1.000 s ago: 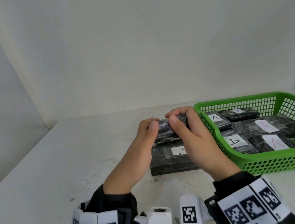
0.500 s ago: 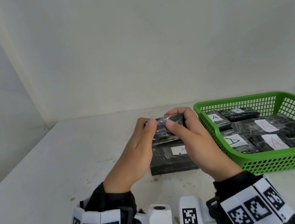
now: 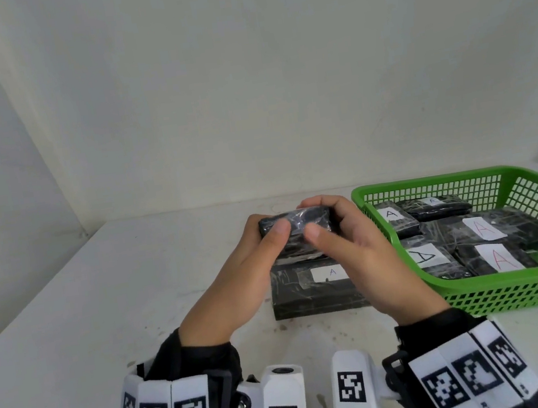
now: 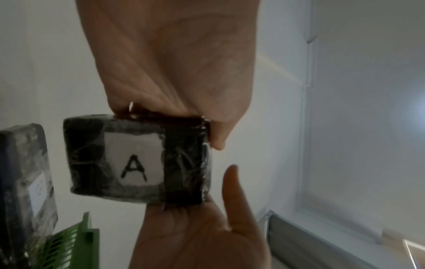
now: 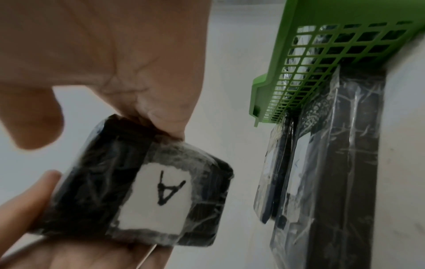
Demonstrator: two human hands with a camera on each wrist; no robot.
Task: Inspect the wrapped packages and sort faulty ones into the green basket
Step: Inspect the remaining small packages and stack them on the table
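Observation:
I hold a small black wrapped package [image 3: 294,225] in both hands above the table. My left hand [image 3: 266,244] grips its left end and my right hand [image 3: 328,226] its right end, with both thumbs on the near face. The left wrist view shows the package [image 4: 138,160] from below, with a white label marked with a black A. The right wrist view shows the same label on the package [image 5: 147,191]. Right of my hands stands the green basket [image 3: 515,293] with several wrapped packages inside.
Under my hands a larger black wrapped package [image 3: 317,288] with a white A label lies on the white table [image 3: 105,330], touching the basket's left wall. Another package lies on top of it, mostly hidden. A white wall stands behind the table.
Both hands have turned the small package between them, and the thumbs have shifted on its near face. The hands stay above the packages on the table.

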